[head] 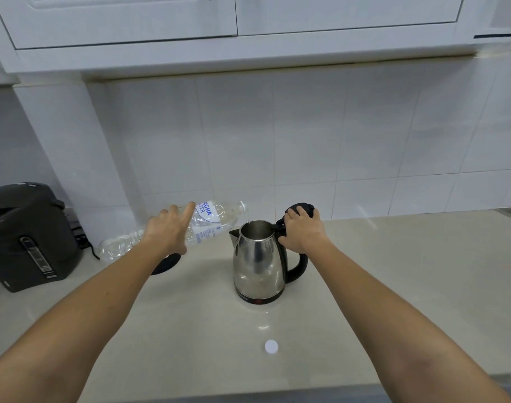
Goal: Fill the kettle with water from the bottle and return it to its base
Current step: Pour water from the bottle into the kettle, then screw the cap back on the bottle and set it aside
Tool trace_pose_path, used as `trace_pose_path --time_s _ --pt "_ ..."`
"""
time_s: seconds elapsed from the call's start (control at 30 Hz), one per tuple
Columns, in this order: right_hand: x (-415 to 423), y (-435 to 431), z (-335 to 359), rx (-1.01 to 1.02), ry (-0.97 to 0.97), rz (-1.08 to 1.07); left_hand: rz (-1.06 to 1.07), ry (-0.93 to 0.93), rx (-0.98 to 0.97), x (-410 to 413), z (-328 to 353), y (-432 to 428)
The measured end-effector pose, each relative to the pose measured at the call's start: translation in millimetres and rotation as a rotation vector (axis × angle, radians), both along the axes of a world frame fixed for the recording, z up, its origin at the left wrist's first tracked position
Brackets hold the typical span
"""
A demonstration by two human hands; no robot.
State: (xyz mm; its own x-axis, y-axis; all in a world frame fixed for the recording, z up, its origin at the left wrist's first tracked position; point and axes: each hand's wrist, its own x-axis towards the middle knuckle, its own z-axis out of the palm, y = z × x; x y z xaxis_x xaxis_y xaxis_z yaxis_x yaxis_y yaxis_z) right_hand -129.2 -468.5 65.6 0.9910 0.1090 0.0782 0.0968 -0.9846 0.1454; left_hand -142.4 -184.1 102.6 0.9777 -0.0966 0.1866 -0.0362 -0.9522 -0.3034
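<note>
Left hand (pixel 167 231) around tilted clear bottle (pixel 207 225); right hand (pixel 302 228) holding back lid — steel kettle (pixel 258 263) open.

A steel kettle (pixel 258 263) with a black handle stands upright on the counter, lid (pixel 302 209) tipped open. A clear plastic bottle (pixel 203 225) with a blue-lettered label is tilted, uncapped neck just above the kettle's opening. The black base (pixel 168 261) lies left, apart from the kettle.

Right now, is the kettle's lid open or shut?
Open. The right hand holds the black lid tipped back, and the kettle shows its bare steel mouth.
</note>
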Motion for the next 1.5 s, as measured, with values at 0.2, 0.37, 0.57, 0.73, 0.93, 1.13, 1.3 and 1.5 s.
trace_pose_path --time_s 0.2,0.37,0.57,0.73,0.93,1.13,1.3,1.5 --pt "-13 4 -14 0.034 -0.192 0.169 -0.003 0.045 -0.354 1 -16 -6" --pt "-26 17 -44 0.105 -0.295 0.309 -0.026 -0.010 -0.797 -6 -39 -6" --pt "-50 40 -81 0.143 -0.015 0.330 0.037 -0.090 -1.092 -20 -74 -9" --pt "-65 50 -118 0.063 0.410 0.198 0.038 -0.200 -1.379 -29 -103 -18" --pt "-75 54 -146 0.043 0.551 0.166 0.035 -0.206 -1.424 -36 -133 -21" --pt "-70 48 -165 0.195 0.645 0.163 0.093 -0.216 -1.454 -43 -155 -19" --pt "-60 46 -168 0.257 0.641 0.198 0.086 -0.158 -1.425 -43 -165 -9" --pt "-21 68 -109 0.419 0.471 0.270 0.099 -0.171 -1.401 -43 -167 -13"
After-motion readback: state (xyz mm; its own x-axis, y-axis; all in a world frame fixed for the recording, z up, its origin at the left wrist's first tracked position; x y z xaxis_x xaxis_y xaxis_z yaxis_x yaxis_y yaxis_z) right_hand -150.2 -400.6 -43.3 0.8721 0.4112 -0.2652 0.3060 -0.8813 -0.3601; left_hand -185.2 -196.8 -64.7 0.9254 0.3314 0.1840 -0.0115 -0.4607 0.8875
